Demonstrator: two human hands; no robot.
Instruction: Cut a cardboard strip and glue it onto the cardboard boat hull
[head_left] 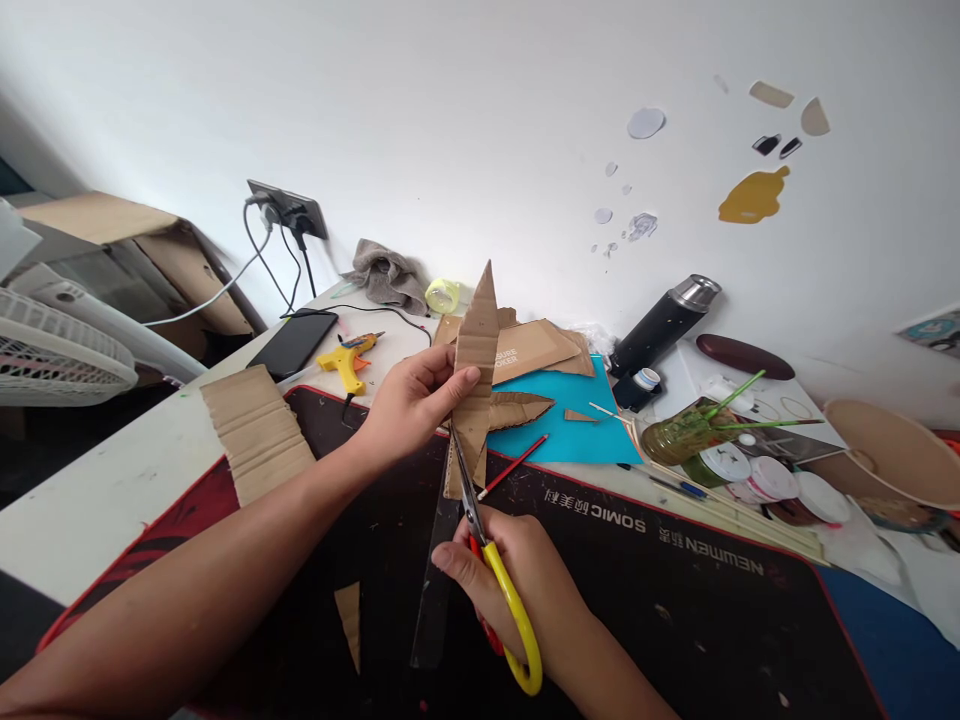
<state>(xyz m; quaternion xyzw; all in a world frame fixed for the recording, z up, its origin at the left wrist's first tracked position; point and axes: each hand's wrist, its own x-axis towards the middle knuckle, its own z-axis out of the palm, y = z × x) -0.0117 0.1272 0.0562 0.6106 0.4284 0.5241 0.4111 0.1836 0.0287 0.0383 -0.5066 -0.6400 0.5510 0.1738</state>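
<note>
My left hand pinches a long pointed cardboard piece upright between thumb and fingers, its tip toward the wall. In my right hand is a pair of scissors with yellow and red handles. The blades are at the lower end of the cardboard, below my left thumb. Behind it lies another pointed cardboard piece, partly on a blue sheet. A red pencil rests beside the held piece. Nearer me, a small cardboard scrap lies on the black mat.
On the left are a corrugated cardboard rectangle, a yellow glue gun, a phone and a white fan. To the right stand a black flask, a jar with brushes and several paint pots.
</note>
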